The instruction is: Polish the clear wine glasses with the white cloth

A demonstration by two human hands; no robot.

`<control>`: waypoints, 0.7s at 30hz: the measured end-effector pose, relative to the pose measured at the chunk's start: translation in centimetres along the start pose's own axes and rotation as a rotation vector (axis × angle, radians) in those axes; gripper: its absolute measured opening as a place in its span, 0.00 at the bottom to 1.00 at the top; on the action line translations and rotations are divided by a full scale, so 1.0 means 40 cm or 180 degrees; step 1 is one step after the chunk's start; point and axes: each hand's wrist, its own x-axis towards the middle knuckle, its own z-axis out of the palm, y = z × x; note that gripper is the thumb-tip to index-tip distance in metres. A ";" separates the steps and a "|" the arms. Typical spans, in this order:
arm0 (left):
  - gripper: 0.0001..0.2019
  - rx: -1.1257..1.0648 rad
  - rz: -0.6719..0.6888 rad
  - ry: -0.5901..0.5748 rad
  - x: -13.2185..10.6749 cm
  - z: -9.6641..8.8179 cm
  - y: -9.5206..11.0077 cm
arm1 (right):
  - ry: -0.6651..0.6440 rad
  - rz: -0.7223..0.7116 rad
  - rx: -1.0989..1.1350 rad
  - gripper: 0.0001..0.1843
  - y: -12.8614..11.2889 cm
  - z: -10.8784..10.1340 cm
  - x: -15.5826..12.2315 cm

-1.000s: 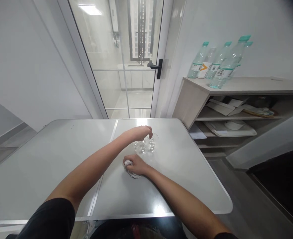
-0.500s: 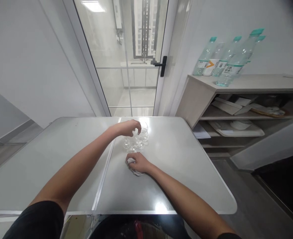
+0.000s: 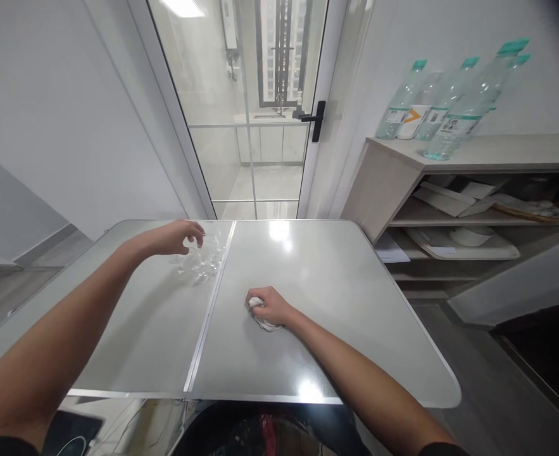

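Observation:
My left hand (image 3: 177,237) is over the left half of the table, its fingers curled on a see-through cluster of clear glassware (image 3: 203,261). The cluster has several rounded, shiny parts; its exact kind is hard to make out, and the fingers hide part of it. It is just left of the metal seam (image 3: 207,304). My right hand (image 3: 272,306) is closed around a crumpled white cloth (image 3: 267,325) pressed on the right half of the table. Some of the cloth pokes out between thumb and fingers and below the palm.
The grey-white table (image 3: 355,316) has a metal rim. Behind it stands a glass door (image 3: 222,152) with a black handle (image 3: 318,120). At right, a shelf unit (image 3: 397,171) holds several plastic bottles (image 3: 454,123), papers and a tray (image 3: 464,251).
My left hand and the clear glassware have moved left, across the seam onto the table's left half. My right hand with the cloth has stayed nearly in place.

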 end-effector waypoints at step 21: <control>0.14 -0.0143 -0.1328 -0.0239 -0.166 0.058 -0.241 | 0.0009 -0.0032 -0.0011 0.11 -0.007 -0.004 -0.002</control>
